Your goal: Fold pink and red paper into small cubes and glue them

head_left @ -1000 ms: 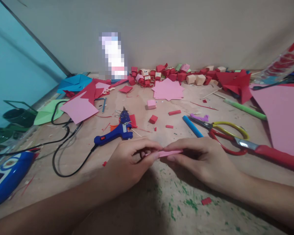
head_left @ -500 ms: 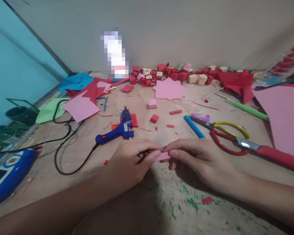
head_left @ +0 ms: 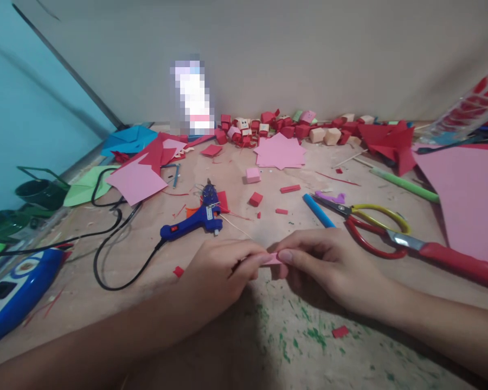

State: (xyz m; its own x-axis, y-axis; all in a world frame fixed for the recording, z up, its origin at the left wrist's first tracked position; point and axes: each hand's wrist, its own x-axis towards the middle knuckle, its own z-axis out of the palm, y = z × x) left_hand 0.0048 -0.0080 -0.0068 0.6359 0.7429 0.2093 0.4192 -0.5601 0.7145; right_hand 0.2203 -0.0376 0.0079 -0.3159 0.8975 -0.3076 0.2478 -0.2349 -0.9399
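Clamping pink paper strip [head_left: 273, 259] in a two-sided grip, pinching with left hand [head_left: 222, 273] and right hand [head_left: 333, 265]. Pointing sideways, running its long axis left to right, about level, hiding both ends in fingers. Sitting over tabletop [head_left: 223, 170], nearer than glue gun [head_left: 193, 222] and pink cube [head_left: 252, 175].

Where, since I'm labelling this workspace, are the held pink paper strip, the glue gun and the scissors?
Pink paper strip [head_left: 273, 259]: head view, its exposed middle.
Glue gun [head_left: 196, 218]: head view, its blue handle.
Scissors [head_left: 341, 208]: head view, the pivot.
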